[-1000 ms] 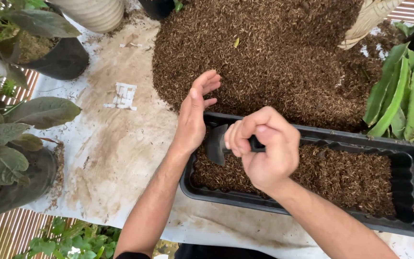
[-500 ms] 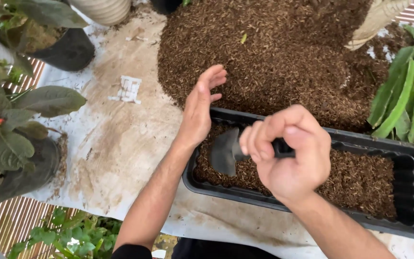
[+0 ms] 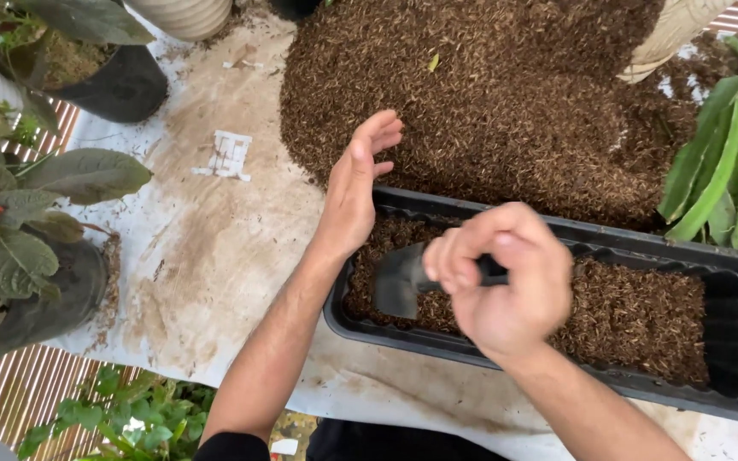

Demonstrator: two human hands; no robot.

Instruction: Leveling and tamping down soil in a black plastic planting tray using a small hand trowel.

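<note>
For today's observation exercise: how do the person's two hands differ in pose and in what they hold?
The right hand is closed in a fist around a small dark trowel; the left hand is open, fingers straight, holding nothing. The right hand is over the black planter tray; the left rests at the tray's far rim beside the brown mulch pile. Both are bare.

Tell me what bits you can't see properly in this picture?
- Trowel handle: head view, hidden inside the right hand.
- Right hand fingers: blurred.
- Black planter tray: its right end is cut off by the picture's edge.
- Soil depth in the tray: cannot tell.
- Left hand palm: turned away, hidden.
</note>
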